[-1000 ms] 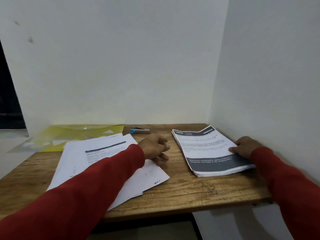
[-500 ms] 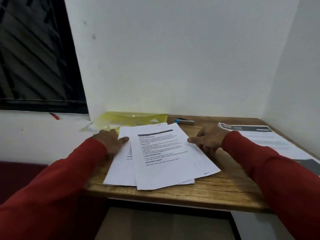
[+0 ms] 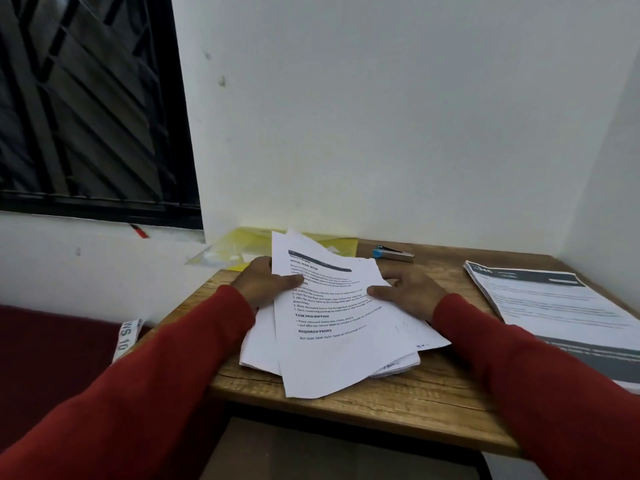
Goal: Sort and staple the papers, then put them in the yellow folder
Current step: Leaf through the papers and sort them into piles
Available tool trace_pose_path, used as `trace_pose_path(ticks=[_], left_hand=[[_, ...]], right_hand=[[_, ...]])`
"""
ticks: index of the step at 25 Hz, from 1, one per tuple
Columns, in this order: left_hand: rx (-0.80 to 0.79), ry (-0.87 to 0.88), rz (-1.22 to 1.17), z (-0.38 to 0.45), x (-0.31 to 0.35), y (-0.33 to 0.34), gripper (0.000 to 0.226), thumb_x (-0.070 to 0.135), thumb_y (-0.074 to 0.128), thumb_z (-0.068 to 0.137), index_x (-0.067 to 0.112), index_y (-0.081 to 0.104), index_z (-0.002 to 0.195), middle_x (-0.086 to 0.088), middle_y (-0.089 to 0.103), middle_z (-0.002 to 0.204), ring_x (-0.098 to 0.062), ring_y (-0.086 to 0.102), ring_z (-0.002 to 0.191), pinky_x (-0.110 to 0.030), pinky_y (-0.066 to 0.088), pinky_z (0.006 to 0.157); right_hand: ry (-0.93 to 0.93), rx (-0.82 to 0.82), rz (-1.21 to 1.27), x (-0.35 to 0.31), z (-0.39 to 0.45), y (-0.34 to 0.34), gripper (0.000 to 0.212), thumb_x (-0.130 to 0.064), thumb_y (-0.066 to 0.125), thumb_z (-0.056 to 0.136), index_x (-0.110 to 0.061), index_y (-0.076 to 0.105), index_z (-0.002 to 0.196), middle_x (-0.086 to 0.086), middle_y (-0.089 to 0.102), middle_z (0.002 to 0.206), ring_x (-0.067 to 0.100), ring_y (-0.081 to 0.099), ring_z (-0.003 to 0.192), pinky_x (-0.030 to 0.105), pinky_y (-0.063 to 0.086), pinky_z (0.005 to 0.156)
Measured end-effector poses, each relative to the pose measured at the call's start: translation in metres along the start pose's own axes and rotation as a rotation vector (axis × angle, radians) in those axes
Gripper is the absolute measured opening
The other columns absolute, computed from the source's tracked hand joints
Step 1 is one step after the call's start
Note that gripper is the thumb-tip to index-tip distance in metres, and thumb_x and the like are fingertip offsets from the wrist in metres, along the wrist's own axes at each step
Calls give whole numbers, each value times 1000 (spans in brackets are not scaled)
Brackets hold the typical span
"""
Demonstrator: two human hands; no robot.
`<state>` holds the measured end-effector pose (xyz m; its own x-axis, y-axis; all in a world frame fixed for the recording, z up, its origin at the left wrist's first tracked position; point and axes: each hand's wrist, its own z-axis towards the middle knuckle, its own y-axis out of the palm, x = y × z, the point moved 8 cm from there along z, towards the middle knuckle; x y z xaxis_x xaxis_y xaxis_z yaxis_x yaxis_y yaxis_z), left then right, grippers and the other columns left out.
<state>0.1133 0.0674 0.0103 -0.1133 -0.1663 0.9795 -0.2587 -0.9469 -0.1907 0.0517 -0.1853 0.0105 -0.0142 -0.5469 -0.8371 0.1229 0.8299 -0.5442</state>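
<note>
Left hand (image 3: 261, 284): grip closed on the left edge of the loose papers (image 3: 329, 327), thumb lying on the printed face, remaining fingers hidden behind the sheets. Right hand (image 3: 410, 292): grip on the right edge of the same papers, thumb on top pointing left, fingers tucked under or behind the sheets. The far edge of the papers is lifted off the desk (image 3: 415, 403); the near edge rests on the wood, and one corner overhangs the front edge slightly.

Loose papers: one uneven bundle, sheets fanned out of alignment. The exact sheet count cannot be read; several corners show at the bottom. The top sheet carries black printed headings and text.

Both arms wear red sleeves (image 3: 519, 375), two in total.

Yellow folder (image 3: 242, 251): one, translucent, lying flat at the far left corner of the desk, against the wall, directly behind the lifted papers and partly hidden by them.

Stapler (image 3: 393, 253): one, metal with a blue end, lying on the desk near the wall, to the right of the folder and beyond the right hand, apart from both.

Second stack (image 3: 554, 317): one neat pile of printed sheets with dark header and footer bands, on the right side of the desk, well apart from the loose papers and touched by neither hand.

A dark barred window (image 3: 86, 105) occupies the upper left. One small red object (image 3: 139, 231) lies on its sill.
</note>
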Motion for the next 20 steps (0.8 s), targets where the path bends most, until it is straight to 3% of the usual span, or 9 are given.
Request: trace_pose_path(ticks=[3,6,9,12,15,17,20], left_hand=[[-3,179,-172,-11,26,7,23,-2,66,90,11,64,108,-6,76,105,-27,71,95,-37,61,81],[36,369,-244,-17,73,2,33,2,67,91,8,56,121,-12,72,116,-31,69,106,-45,58,89],[121,578,-162,-22,121,0,34,19,65,96,10,51,126,-6,69,121,-25,68,111,-47,56,93],[233,737,-59,-27,151,2,40,37,62,96,14,46,124,5,67,120,-13,66,111,-45,55,94],[279,710,-56,-22,134,8,39,47,64,91,23,50,118,16,68,112,-7,67,106,-42,56,93],[239,647,-25,-15,100,18,42,52,65,87,28,53,120,14,69,115,-9,67,108,-45,55,93],[153,586,-10,-2,68,28,38,43,70,86,31,60,122,6,71,118,-17,69,108,-51,55,93]], right_hand=[[-26,34,183,0,3,-10,41,-32,79,82,-21,66,120,3,74,96,15,73,79,29,58,71],[-120,-26,469,-18,1,-16,49,-27,76,85,-18,57,130,9,71,119,28,70,106,48,55,95],[-351,66,622,-63,-11,-42,44,-10,66,92,-12,51,133,7,70,122,29,68,111,43,56,93],[-547,227,555,-98,-20,-75,41,-5,63,94,-13,49,132,4,68,125,20,66,115,33,54,95],[-524,225,531,-86,-18,-82,44,-10,65,93,-14,49,134,4,68,126,23,66,114,38,54,96],[-470,196,517,-60,-15,-73,42,-14,62,95,-15,50,136,3,68,126,23,66,114,41,54,97],[-402,158,558,-38,-11,-55,36,-16,56,99,-13,52,134,4,70,123,25,67,113,41,55,95]])
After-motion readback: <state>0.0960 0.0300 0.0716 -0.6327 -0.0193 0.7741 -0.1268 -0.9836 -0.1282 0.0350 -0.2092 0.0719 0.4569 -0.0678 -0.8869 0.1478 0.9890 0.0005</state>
